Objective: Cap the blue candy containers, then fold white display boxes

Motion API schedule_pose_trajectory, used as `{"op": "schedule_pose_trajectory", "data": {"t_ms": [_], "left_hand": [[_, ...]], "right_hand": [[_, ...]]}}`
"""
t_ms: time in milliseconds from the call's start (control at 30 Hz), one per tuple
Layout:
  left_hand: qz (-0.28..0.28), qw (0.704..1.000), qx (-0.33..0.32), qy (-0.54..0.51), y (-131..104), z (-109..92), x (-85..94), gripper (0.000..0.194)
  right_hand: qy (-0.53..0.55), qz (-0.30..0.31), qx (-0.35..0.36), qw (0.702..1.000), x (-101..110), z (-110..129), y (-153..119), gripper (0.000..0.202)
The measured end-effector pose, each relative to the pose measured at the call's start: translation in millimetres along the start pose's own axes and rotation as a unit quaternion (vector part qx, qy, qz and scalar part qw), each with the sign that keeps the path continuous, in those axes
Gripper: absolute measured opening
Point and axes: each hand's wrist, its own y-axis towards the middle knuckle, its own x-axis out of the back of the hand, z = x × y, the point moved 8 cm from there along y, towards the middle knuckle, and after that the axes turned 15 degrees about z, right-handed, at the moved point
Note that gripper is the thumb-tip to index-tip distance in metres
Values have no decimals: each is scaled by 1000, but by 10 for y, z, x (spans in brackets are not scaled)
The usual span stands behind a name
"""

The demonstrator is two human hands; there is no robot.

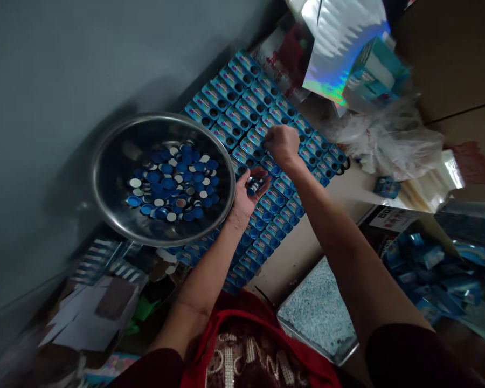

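Ok, so I'm watching through the head cam from way off, and the two hands are near each other but not touching. Left hand [244,200] is palm up, fingers loosely curled round a little batch of dark blue discs [254,186]. Right hand [283,144] is above and past it, knuckles up, fingertips bunched down right at the blue packs [272,202]. Can't tell if there's a disc pinched in there, it's too dark and the hand covers it.

The packs sit in slanted rows on a pale desk [295,242], spreading from its wall-side edge towards the near edge. Lots on the near side show a blue round, while many on the far side have a dark circle instead.

Just left of the left hand is a big steel bowl [117,172], by the desk's wall-side edge, overlapping the packs from where I'm looking. Loose blue and white discs lie heaped inside.

Further out: a tray [283,322] of pale blue bits by the desk's near edge, a crumpled plastic bag [392,140] towards the far right corner with a teal box [380,70] behind it, and papers [92,318] down below the bowl.
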Motion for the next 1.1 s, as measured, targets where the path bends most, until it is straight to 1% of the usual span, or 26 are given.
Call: {"op": "schedule_pose_trajectory", "data": {"t_ms": [100, 133, 167, 200, 233, 300, 333, 367, 400, 467, 533, 567, 600, 667, 700, 767, 833, 900, 967, 1033, 1100], "left_hand": [[46, 999, 13, -16, 19, -4, -4, 30], [62, 998, 16, -18, 19, -11, -18, 32], [74, 997, 16, -17, 13, -20, -32, 36], [79, 997, 17, -13, 1, -29, -42, 39], [78, 997, 18, -6, -16, -38, -46, 42], [62, 998, 18, 9, -59, -54, -32, 48], [53, 998, 19, 15, -80, -55, -19, 50], [49, 998, 21, 18, -97, -50, -6, 51], [46, 998, 24, 19, -110, -39, 9, 50], [33, 999, 26, 17, -124, -6, 67, 43], [8, 1000, 24, 17, -127, 38, 146, 34], [-9, 1000, 25, 17, -129, 68, 186, 30], [-26, 999, 27, 17, -133, 103, 220, 29], [-44, 998, 34, 14, -142, 177, 252, 31], [-47, 998, 34, 13, -148, 202, 254, 32], [-27, 999, 32, 19, -156, 221, 218, 37], [6, 999, 40, 36, -173, 211, 160, 44], [25, 997, 54, 53, -202, 180, 118, 49], [29, 996, 62, 61, -230, 134, 102, 50], [30, 996, 64, 59, -238, 94, 102, 51], [40, 996, 65, 46, -220, 74, 110, 55]], "right_hand": [[-3, 16, 25, 1000, -94, -101, 355, 49], [6, 21, 34, 999, -96, -123, 428, 57], [11, 27, 35, 999, -82, -135, 467, 60], [10, 33, 23, 999, -56, -136, 470, 58], [1, 39, 0, 999, -21, -124, 431, 51], [-26, 49, -42, 998, 56, -30, 229, 29], [-34, 47, -46, 997, 94, 56, 74, 19], [-34, 43, -30, 998, 123, 165, -106, 12], [-23, 39, 1, 999, 138, 285, -304, 11], [14, 51, 92, 994, 103, 516, -721, 17], [43, 100, 174, 979, -24, 675, -1108, 23], [50, 123, 194, 972, -98, 707, -1266, 25], [55, 137, 199, 969, -166, 707, -1388, 26], [83, 140, 165, 973, -264, 618, -1508, 26], [114, 136, 136, 975, -293, 546, -1512, 25], [187, 122, 80, 971, -314, 402, -1427, 23], [216, 81, 41, 972, -240, 301, -1239, 19], [172, 29, 22, 984, -102, 273, -984, 16], [102, 13, 15, 995, -21, 301, -703, 12], [42, 36, 3, 998, -40, 309, -441, 10], [-1, 63, -15, 998, -105, 258, -237, 8]]}}
